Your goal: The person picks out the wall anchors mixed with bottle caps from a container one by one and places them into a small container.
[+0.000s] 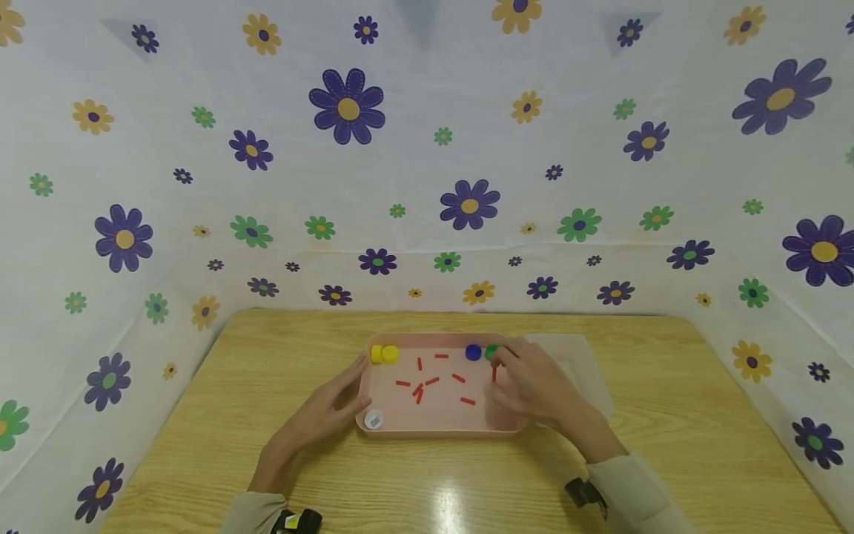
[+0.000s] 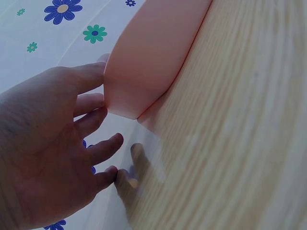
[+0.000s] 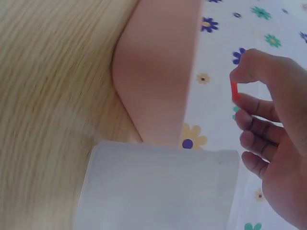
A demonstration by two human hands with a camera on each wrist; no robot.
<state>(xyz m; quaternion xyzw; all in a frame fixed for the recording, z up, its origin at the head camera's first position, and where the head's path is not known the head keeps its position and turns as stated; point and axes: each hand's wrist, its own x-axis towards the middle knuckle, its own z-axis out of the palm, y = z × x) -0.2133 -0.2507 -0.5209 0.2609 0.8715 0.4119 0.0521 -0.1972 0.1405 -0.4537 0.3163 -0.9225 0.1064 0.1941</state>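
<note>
Flowered cloth (image 1: pixel 347 170) surrounds a wooden table (image 1: pixel 267 386); the right hand (image 1: pixel 537 382) pinches a red stick (image 1: pixel 494 374) above the pink tray (image 1: pixel 440 417), at its three o'clock side.
This stick seems light, stiff and easy to drop, probably best taken by its ends. The left hand (image 1: pixel 323 411) rests relaxed fingers against the rim at nine o'clock. At two o'clock the green disc (image 1: pixel 491 351), partly hidden by the right hand, crowds the fingers; a pale sheet (image 1: pixel 594 374) lies outside, at three.
</note>
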